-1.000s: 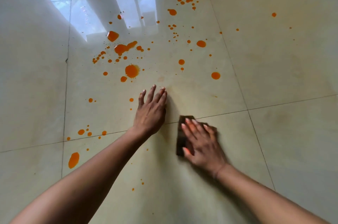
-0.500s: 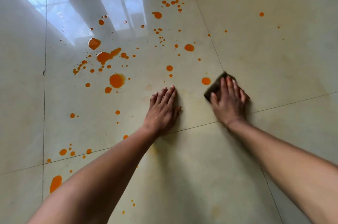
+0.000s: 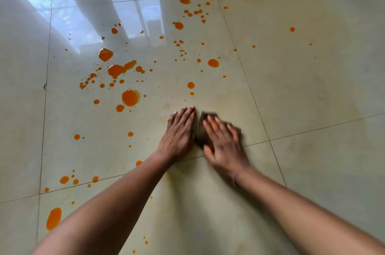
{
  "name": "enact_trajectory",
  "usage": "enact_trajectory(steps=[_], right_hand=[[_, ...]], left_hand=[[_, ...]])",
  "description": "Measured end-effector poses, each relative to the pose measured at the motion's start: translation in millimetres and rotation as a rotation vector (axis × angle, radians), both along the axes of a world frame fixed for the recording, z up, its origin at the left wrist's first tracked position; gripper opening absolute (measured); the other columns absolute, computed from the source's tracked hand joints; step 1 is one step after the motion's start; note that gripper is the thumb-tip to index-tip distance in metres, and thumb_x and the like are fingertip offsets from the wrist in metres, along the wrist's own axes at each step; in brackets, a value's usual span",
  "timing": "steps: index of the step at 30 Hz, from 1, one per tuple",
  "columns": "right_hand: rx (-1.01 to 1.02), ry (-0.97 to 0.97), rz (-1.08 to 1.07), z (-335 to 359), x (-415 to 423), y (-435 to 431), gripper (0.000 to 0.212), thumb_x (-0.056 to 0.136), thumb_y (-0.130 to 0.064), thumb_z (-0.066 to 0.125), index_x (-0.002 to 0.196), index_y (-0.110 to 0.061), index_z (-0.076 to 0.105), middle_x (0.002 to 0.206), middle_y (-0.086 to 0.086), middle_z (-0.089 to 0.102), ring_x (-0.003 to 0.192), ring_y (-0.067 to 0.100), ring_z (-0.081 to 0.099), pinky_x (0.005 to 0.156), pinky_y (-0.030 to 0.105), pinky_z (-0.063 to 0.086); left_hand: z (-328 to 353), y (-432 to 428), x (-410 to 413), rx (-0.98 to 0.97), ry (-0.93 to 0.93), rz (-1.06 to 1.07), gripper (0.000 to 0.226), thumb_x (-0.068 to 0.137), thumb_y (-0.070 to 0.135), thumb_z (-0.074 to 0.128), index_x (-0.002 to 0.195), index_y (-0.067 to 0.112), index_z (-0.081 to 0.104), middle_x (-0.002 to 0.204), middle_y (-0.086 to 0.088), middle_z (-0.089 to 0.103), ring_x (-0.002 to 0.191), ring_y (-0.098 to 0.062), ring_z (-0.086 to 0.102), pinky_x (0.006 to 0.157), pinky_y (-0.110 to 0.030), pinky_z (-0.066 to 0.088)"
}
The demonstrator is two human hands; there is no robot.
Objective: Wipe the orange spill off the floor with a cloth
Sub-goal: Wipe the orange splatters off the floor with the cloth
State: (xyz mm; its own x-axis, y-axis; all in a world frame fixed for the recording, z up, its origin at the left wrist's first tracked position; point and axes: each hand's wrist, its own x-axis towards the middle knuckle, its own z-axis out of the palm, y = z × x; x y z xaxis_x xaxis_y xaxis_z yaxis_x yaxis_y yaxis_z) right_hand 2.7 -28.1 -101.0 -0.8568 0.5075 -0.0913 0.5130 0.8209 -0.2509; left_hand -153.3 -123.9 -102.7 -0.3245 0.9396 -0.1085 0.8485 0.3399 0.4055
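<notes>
Orange spill (image 3: 130, 97) lies in blobs and droplets over the glossy pale floor tiles (image 3: 312, 88), mostly ahead and to the left of my hands. A dark brown cloth (image 3: 201, 129) lies flat on the floor under my right hand (image 3: 224, 144), which presses on it with fingers spread; this hand is motion-blurred. My left hand (image 3: 179, 134) rests flat on the floor right beside the cloth, fingers together, holding nothing. Most of the cloth is hidden under my right hand.
A long orange puddle (image 3: 53, 218) lies near the lower left, with small drops (image 3: 64, 179) along the tile joint. More drops (image 3: 195, 12) scatter far ahead, and single spots (image 3: 292, 29) at the right. Window light reflects on the far left tiles (image 3: 133, 9).
My right hand has slid the cloth left and back toward my left hand, from near the tile's right side. The orange drop that lay beside the cloth is gone. My left hand stays planted.
</notes>
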Motion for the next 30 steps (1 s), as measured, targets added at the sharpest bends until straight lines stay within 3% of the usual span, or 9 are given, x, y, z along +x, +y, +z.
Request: enact_trajectory(steps=[2, 4, 7, 12, 17, 22, 24, 27, 30], right_hand=[[0.033, 0.003, 0.138, 2, 45, 1, 0.075, 0.077, -0.046, 0.043, 0.146, -0.019, 0.035, 0.153, 0.004, 0.033, 0.14, 0.019, 0.031, 0.107, 0.043, 0.024], [0.04, -0.012, -0.031, 3, 36, 24, 0.074, 0.078, -0.048, 0.04, 0.146, -0.017, 0.038, 0.152, 0.006, 0.035, 0.139, 0.022, 0.035, 0.107, 0.042, 0.022], [-0.011, 0.013, -0.215, 5, -36, 6, 0.074, 0.077, -0.046, 0.039, 0.145, -0.015, 0.041, 0.151, 0.008, 0.039, 0.139, 0.024, 0.035, 0.109, 0.041, 0.017], [0.013, -0.024, 0.259, 8, 40, -36, 0.079, 0.074, -0.048, 0.046, 0.148, -0.021, 0.033, 0.155, 0.002, 0.03, 0.142, 0.019, 0.028, 0.111, 0.041, 0.02], [-0.011, -0.033, -0.136, 6, -27, -21, 0.076, 0.076, -0.047, 0.04, 0.145, -0.015, 0.039, 0.151, 0.008, 0.038, 0.139, 0.025, 0.035, 0.109, 0.041, 0.017], [-0.037, -0.044, 0.389, 13, 28, -82, 0.079, 0.073, -0.047, 0.048, 0.146, -0.021, 0.036, 0.153, 0.003, 0.034, 0.142, 0.019, 0.028, 0.111, 0.041, 0.021], [0.017, -0.049, 0.372, 9, 28, -62, 0.078, 0.073, -0.047, 0.047, 0.145, -0.02, 0.037, 0.152, 0.004, 0.037, 0.139, 0.023, 0.036, 0.109, 0.04, 0.019], [-0.031, -0.042, 0.097, 7, -51, -80, 0.075, 0.074, -0.046, 0.041, 0.142, -0.015, 0.043, 0.148, 0.009, 0.042, 0.135, 0.026, 0.041, 0.108, 0.04, 0.018], [-0.05, -0.013, 0.316, 4, -56, -151, 0.075, 0.074, -0.044, 0.042, 0.144, -0.016, 0.042, 0.152, 0.006, 0.038, 0.14, 0.023, 0.034, 0.111, 0.042, 0.018]], left_hand=[[6, -2, -1, 0.03, -0.103, 0.029, 0.063, 0.09, 0.024, 0.018, 0.149, 0.002, 0.024, 0.157, -0.014, 0.022, 0.147, -0.027, 0.013, 0.119, -0.04, 0.006], [10, -6, -3, 0.006, -0.106, 0.06, 0.063, 0.09, 0.021, 0.016, 0.15, 0.002, 0.02, 0.158, -0.012, 0.018, 0.147, -0.026, 0.009, 0.119, -0.037, 0.001], [11, -25, -10, -0.053, 0.139, 0.12, 0.057, 0.092, 0.022, 0.03, 0.147, 0.003, 0.033, 0.155, -0.011, 0.03, 0.144, -0.028, 0.023, 0.116, -0.04, 0.003], [14, -66, -20, -0.153, 0.298, 0.037, 0.054, 0.095, 0.021, 0.026, 0.145, 0.004, 0.036, 0.152, -0.011, 0.036, 0.139, -0.029, 0.035, 0.113, -0.045, 0.009], [15, -70, -23, -0.209, 0.322, 0.018, 0.053, 0.097, 0.022, 0.028, 0.148, 0.007, 0.029, 0.157, -0.008, 0.027, 0.142, -0.026, 0.029, 0.113, -0.046, 0.005], [26, -112, -30, -0.212, 0.315, 0.157, 0.051, 0.096, 0.024, 0.035, 0.144, 0.007, 0.037, 0.153, -0.009, 0.034, 0.14, -0.027, 0.033, 0.112, -0.047, 0.009], [31, -140, -28, -0.23, 0.298, 0.231, 0.052, 0.096, 0.028, 0.034, 0.144, 0.007, 0.039, 0.152, -0.009, 0.036, 0.14, -0.027, 0.034, 0.111, -0.047, 0.011], [29, -190, -26, -0.293, 0.31, 0.314, 0.055, 0.094, 0.032, 0.033, 0.142, 0.007, 0.042, 0.15, -0.008, 0.04, 0.138, -0.027, 0.037, 0.11, -0.048, 0.015], [29, -221, -27, -0.353, 0.315, 0.369, 0.055, 0.095, 0.035, 0.03, 0.141, 0.008, 0.044, 0.148, -0.007, 0.044, 0.136, -0.027, 0.04, 0.109, -0.048, 0.016]])
